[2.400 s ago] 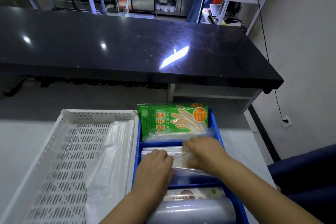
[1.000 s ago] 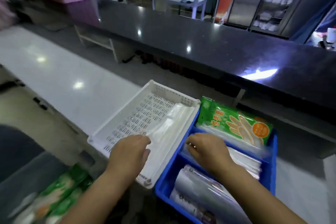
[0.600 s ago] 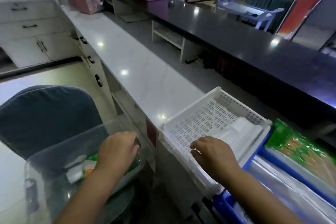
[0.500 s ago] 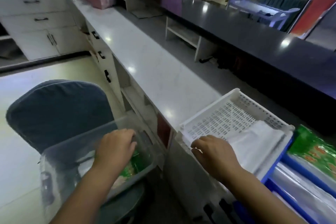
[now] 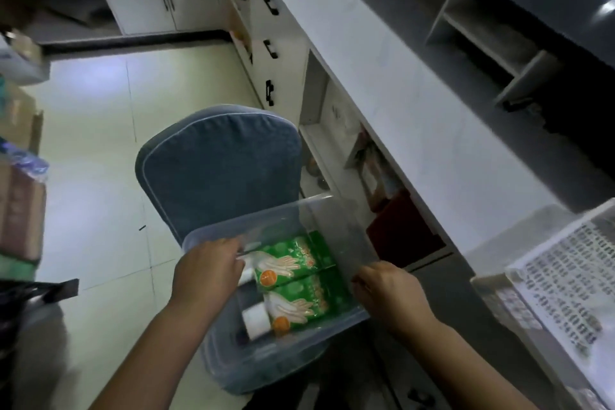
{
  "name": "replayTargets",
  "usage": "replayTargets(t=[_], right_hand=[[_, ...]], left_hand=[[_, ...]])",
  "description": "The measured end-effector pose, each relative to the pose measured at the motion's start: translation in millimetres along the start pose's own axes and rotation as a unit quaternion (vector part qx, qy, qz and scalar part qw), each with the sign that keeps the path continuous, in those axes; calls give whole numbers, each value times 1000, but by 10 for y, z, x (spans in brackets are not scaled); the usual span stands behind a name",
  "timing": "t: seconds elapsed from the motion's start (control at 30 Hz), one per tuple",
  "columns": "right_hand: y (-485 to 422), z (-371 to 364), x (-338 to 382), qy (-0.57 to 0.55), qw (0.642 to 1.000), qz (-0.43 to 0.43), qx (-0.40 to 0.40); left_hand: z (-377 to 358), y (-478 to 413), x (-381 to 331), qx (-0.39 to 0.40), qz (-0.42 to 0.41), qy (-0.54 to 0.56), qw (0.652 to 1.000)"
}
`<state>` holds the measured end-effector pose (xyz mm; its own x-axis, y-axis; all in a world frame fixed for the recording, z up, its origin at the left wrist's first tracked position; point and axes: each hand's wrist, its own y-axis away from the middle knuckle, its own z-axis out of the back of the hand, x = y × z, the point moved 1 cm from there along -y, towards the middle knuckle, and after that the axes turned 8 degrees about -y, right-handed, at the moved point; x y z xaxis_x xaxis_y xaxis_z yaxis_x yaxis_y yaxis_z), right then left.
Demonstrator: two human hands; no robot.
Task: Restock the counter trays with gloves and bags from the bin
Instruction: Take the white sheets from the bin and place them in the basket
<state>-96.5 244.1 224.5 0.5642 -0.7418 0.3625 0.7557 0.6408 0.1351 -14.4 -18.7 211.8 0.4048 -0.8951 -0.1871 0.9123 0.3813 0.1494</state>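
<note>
A clear plastic bin (image 5: 342, 230) stands on a blue padded chair (image 5: 219, 170) below the counter. Two green glove packs lie in it side by side, the upper pack (image 5: 293, 260) and the lower pack (image 5: 306, 303), with a white roll (image 5: 254, 321) beside them. My left hand (image 5: 206, 273) reaches over the bin's left rim and its fingertips pinch the pale left edge of the upper pack. My right hand (image 5: 389, 289) grips the bin's right rim. The white slotted counter tray (image 5: 565, 276) shows at the right edge.
The white counter (image 5: 416, 103) runs diagonally from the top to the right, with open shelves (image 5: 366, 170) and drawers (image 5: 269, 50) under it, close to the bin's right side. Cream floor tiles (image 5: 96, 176) lie to the left. Boxes and packages (image 5: 20, 203) are stacked at the far left.
The view has swung down and left from the counter trays to the bin. My right hand left the white tray for the bin's rim. My left hand stays inside the bin.
</note>
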Motion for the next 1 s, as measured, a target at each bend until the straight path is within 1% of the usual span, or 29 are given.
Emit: replayTargets(t=[0.1, 0.27, 0.4, 0.53, 0.6, 0.7, 0.83, 0.93, 1.0], right_hand=[[-167, -243, -17, 15, 999, -11, 32], [-526, -735, -54, 13, 991, 3, 130], [-931, -1287, -138, -7, 982, 11, 189], [-1484, -1914, -422, 27, 966, -15, 258], [-1733, -2198, -552, 45, 964, -9, 263], [-2011, -2558, -623, 83, 967, 61, 234], [-2181, -2951, -739, 119, 951, 136, 252], [-2194, -3090, -863, 156, 938, 178, 252], [-2231, -3091, -904, 150, 940, 185, 243]], left_hand=[[-135, 10, 261, 23, 22, 5, 999], [-392, 43, 551, 55, 76, 8, 996], [-715, 35, 726, 96, 104, -26, 990], [-1044, -56, 761, 135, 133, -38, 981], [-1225, -142, 734, 142, 120, -39, 982], [-1513, -307, 664, 153, 101, -52, 982], [-1928, -500, 587, 157, 89, -28, 983], [-2145, -562, 534, 146, 88, 2, 985], [-2236, -578, 506, 139, 85, 16, 986]])
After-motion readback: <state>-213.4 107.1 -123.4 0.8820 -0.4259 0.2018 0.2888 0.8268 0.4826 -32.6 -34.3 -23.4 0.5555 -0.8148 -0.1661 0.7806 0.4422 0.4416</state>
